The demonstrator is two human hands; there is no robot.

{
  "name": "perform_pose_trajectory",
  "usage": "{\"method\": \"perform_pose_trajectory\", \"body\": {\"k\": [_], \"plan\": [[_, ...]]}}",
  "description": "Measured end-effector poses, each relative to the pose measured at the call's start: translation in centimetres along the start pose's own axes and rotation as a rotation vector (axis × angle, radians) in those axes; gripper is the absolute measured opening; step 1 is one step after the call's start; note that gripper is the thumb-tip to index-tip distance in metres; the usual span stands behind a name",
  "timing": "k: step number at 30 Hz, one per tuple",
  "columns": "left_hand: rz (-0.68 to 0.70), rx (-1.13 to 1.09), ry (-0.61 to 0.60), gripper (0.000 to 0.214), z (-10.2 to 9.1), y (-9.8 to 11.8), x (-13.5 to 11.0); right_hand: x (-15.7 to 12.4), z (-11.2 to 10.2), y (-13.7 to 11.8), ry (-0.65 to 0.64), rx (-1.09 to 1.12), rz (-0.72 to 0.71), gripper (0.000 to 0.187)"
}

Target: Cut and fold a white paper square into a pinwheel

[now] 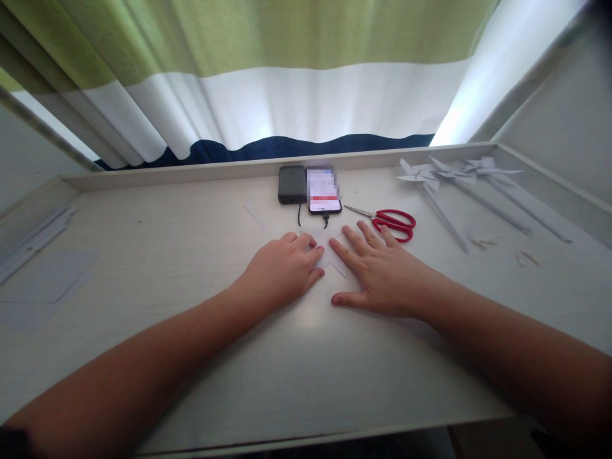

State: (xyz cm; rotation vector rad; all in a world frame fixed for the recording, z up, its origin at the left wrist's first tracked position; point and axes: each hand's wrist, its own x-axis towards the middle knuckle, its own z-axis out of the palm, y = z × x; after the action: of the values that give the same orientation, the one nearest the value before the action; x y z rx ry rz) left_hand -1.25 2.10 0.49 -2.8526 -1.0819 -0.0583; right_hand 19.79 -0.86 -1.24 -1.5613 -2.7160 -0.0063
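White paper is lying on the counter, partly beneath both hands. The left hand is resting at its left side, fingers curling inward; whether they are gripping it, one cannot tell. The right hand is spreading its fingers open at the right side. Red-handled scissors are lying just beyond, near the phone; three paper pinwheels are lying farther right.
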Motion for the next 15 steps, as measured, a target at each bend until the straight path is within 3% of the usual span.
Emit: {"method": "perform_pose_trajectory", "body": {"k": [5,15], "plan": [[-0.004,-0.021,0.001,0.038,0.0,0.0,-0.1,0.4,0.0,0.1,0.090,0.017,-0.087,0.096],[-0.014,-0.048,0.005,0.036,-0.1,0.1,0.0,1.1,-0.3,0.3,0.122,0.050,-0.102,0.081]]}}
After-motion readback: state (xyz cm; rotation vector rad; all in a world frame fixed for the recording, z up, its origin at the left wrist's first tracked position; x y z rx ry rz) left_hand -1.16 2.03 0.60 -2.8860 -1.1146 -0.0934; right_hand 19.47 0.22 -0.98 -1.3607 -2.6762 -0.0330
